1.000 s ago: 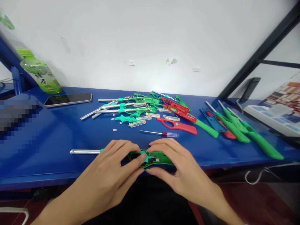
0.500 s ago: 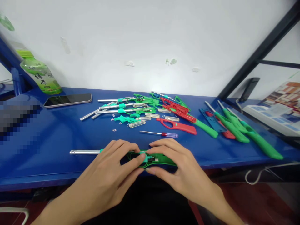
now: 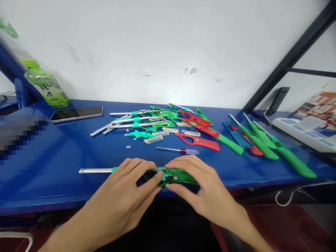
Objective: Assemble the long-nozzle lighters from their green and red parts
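Observation:
Near the table's front edge lies an opened green long-nosed lighter [image 3: 183,176], its silver tube [image 3: 96,171] pointing left. My left hand [image 3: 128,183] is closed over the trigger end, the thumb pressing on a teal inner part [image 3: 160,175]. Around the handle half, the fingers and thumb of my right hand [image 3: 201,180] grip both edges. A small black piece with a metal tip [image 3: 171,177] shows in the shell between my hands. A thin wire loops by the teal part. My fingers hide the lighter's middle.
Behind my hands lie a screwdriver [image 3: 181,150], a red shell half [image 3: 199,141], clear fuel tanks [image 3: 153,139] and several silver tubes [image 3: 123,125]. Green lighters [image 3: 265,143] lie to the right. A phone [image 3: 77,113] and a drink bottle [image 3: 48,85] are at the left, a wall behind.
My right fingertips have shifted slightly on the green shell. My left hand keeps its hold with the thumb on the teal part. The view has moved very little.

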Action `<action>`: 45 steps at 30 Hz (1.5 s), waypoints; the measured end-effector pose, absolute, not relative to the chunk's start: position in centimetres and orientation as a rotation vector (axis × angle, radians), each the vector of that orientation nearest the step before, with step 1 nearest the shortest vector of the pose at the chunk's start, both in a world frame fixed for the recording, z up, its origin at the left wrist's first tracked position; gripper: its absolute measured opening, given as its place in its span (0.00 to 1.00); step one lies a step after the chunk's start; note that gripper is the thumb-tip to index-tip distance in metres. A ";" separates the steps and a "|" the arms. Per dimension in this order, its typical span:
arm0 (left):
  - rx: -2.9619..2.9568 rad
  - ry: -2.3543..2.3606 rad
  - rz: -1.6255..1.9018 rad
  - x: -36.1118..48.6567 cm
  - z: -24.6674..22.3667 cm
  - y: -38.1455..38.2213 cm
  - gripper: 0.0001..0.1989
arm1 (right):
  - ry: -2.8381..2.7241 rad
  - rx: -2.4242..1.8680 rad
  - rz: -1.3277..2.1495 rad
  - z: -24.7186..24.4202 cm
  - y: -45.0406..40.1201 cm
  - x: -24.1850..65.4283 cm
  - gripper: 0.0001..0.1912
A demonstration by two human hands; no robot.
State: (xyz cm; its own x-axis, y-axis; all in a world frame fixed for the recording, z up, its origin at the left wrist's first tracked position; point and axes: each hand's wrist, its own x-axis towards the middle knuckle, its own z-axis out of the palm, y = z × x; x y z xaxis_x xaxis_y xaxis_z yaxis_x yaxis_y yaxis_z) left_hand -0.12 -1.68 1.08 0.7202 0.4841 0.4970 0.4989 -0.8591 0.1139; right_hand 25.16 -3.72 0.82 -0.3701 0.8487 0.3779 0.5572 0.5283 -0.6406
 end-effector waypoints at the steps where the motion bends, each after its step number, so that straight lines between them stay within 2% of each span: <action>1: -2.890 -0.833 -0.822 -0.1 1.1 -1.7 0.12 | -2.070 -1.138 0.540 0.8 -3.7 25.2 0.14; 5: -2.896 -0.834 -0.836 -0.2 1.4 -1.8 0.13 | -2.086 -1.122 0.567 0.9 -3.6 25.2 0.13; 11: -2.828 -0.755 -0.767 -0.1 2.3 -1.6 0.22 | -2.051 -1.113 0.587 1.0 -3.4 25.3 0.13; 18: -2.592 -0.533 -0.644 1.0 3.3 -0.6 0.19 | -2.042 -1.199 0.610 1.0 -3.3 25.2 0.17; 28: -2.481 -0.345 -0.643 1.3 3.4 -0.4 0.24 | -1.999 -1.217 0.681 1.0 -3.4 25.1 0.27; 40: -2.516 -0.407 -0.698 1.9 3.3 -0.5 0.27 | -2.005 -1.213 0.657 0.9 -3.2 25.1 0.23; 45: -2.586 -0.574 -0.696 1.5 2.8 -1.3 0.22 | -2.035 -1.188 0.654 1.1 -3.1 25.3 0.18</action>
